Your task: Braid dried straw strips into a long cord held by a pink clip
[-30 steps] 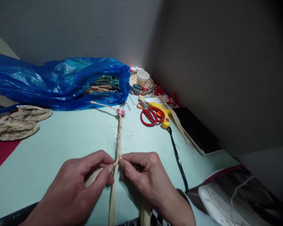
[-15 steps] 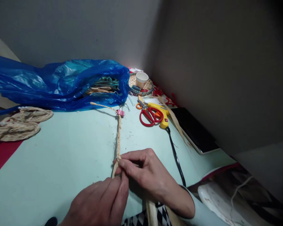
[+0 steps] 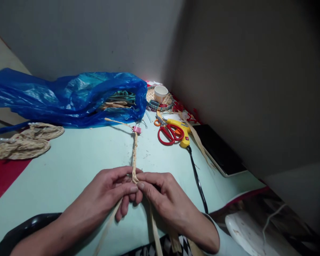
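A narrow braid of pale straw-like strips (image 3: 134, 153) runs toward me over the light green table cover. A pink binder clip (image 3: 137, 129) grips its far end, where a thin loose end sticks out to the left. At the near end, my left hand (image 3: 112, 192) pinches the braid between thumb and fingers. From the other side my right hand (image 3: 162, 195) closes thumb and forefinger on it, the two thumbs almost touching. Loose strips (image 3: 155, 227) hang below my hands toward my lap, one of them under the left hand.
A blue plastic bag (image 3: 69, 99) with strips inside lies at the back, woven straw coils (image 3: 24, 144) to the left. Red-handled scissors (image 3: 170, 134), a yellow glue gun (image 3: 185, 137) with black cord, a black-screened tablet (image 3: 218, 149) and a woven tray (image 3: 150, 95) with a cup stand right.
My left hand has moved up from below to the braid's near end and now pinches it. The right hand keeps its hold. The loose strips now hang apart on both sides.
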The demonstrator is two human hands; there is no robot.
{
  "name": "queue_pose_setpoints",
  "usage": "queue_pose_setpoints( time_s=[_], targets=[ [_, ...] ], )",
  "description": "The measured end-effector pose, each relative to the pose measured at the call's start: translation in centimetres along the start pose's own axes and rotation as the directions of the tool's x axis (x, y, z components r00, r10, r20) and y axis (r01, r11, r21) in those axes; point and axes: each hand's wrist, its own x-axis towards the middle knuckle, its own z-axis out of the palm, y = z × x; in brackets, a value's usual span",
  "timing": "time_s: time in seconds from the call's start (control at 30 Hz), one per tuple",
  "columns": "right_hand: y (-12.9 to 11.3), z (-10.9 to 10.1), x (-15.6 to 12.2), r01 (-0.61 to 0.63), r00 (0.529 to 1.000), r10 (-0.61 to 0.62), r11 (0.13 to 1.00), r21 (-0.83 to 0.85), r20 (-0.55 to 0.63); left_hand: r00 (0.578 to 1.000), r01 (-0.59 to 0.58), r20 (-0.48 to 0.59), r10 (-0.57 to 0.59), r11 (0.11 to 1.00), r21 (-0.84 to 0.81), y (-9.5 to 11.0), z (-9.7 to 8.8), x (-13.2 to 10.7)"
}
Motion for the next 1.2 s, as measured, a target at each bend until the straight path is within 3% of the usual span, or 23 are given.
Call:
queue_pose_setpoints(
  time_s=[0.17, 0.27, 0.37, 0.43, 0.5, 0.6, 0.67, 0.77, 0.87, 1.07, 1.2],
  targets=[
    [0.1, 0.3, -0.2, 0.003, 0.999, -0.012, 0.979, -0.206, -0.042, 0.992, -0.006, -0.124, 0.015, 0.997, 0.072, -1.0, 0.1, -0.8],
    [0.0, 0.7, -0.3, -0.034, 0.997, 0.016, 0.963, -0.266, -0.072, 0.979, -0.083, -0.159, 0.127, 0.962, 0.26, -1.3, 0.1, -1.1],
    [-0.1, 1.2, -0.4, -0.082, 0.991, 0.045, 0.945, -0.315, -0.123, 0.938, -0.164, -0.191, 0.29, 0.855, 0.492, -1.3, 0.2, -1.4],
    [-0.1, 1.4, -0.6, -0.11, 0.987, 0.064, 0.937, -0.333, -0.145, 0.917, -0.179, -0.213, 0.338, 0.824, 0.538, -1.3, 0.3, -1.5],
    [-0.2, 1.7, -0.6, -0.13, 0.983, 0.077, 0.931, -0.342, -0.165, 0.932, -0.145, -0.234, 0.275, 0.879, 0.453, -1.2, 0.4, -1.4],
    [-0.2, 1.9, -0.6, -0.127, 0.98, 0.068, 0.937, -0.325, -0.186, 0.974, -0.004, -0.225, 0.035, 0.991, 0.133, -1.0, 0.3, -1.0],
    [-0.3, 1.9, -0.6, -0.102, 0.98, 0.045, 0.949, -0.298, -0.192, 0.986, 0.062, -0.154, -0.069, 0.997, -0.053, -0.8, 0.1, -0.5],
    [-0.4, 1.9, -0.5, -0.096, 0.979, 0.043, 0.959, -0.267, -0.199, 0.99, 0.063, -0.109, -0.085, 0.979, -0.195, -0.7, -0.3, -0.1],
    [-0.4, 1.8, -0.6, -0.105, 0.98, 0.059, 0.964, -0.243, -0.191, 0.982, 0.048, -0.163, -0.09, 0.969, -0.242, -1.0, -0.6, 0.0],
    [-0.4, 1.6, -0.8, -0.199, 0.97, 0.15, 0.941, -0.274, -0.19, 0.976, 0.031, -0.21, -0.061, 0.989, -0.142, -1.0, -0.6, -0.5],
    [-0.4, 1.8, -1.0, -0.276, 0.952, 0.201, 0.886, -0.372, -0.229, 0.983, 0.047, -0.174, -0.064, 0.994, -0.101, -0.5, -0.1, -0.8]
  ],
)
